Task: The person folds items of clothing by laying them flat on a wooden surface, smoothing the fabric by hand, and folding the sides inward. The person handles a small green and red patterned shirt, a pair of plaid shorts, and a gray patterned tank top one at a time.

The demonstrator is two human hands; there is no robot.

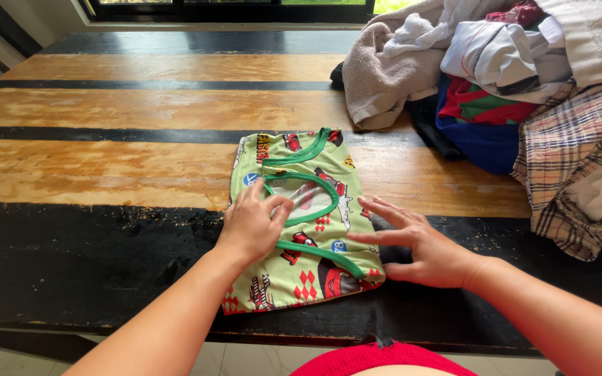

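Head view shows us pressing a folded green printed shirt (301,230) on the striped wooden table (106,160) — left hand (252,226) flat, right hand (423,247) spread beside a laundry pile (496,83).

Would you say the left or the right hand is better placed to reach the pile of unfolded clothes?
Probably the right hand: it rests at the folded green shirt's right edge, on the side where the clothes pile lies. The left hand lies flat on the shirt, farther away.

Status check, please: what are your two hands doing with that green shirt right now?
Left hand flat on folded green shirt. Right hand open at its right edge, fingers spread. Laundry pile sits apart, nothing blocking.
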